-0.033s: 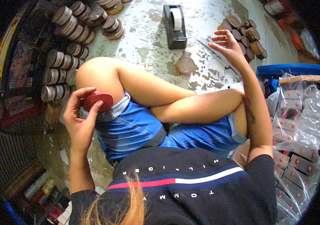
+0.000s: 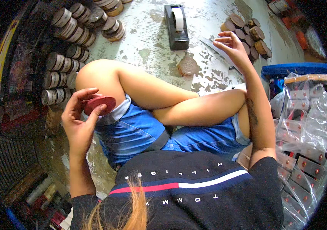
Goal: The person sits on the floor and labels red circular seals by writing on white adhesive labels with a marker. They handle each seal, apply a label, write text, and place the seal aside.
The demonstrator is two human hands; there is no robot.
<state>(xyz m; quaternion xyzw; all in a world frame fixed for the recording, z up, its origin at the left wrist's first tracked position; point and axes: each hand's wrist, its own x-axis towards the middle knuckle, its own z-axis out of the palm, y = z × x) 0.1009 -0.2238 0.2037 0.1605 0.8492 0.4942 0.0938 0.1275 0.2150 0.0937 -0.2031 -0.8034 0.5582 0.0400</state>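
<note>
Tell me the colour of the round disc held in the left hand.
Red disc, left hand; head view.

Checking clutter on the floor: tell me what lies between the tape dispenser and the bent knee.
In the head view, one round brown disc lies on the floor between the tape dispenser and the knee.

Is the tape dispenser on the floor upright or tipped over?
Upright: the tape dispenser sits on its base on the floor, roll on top.
</note>
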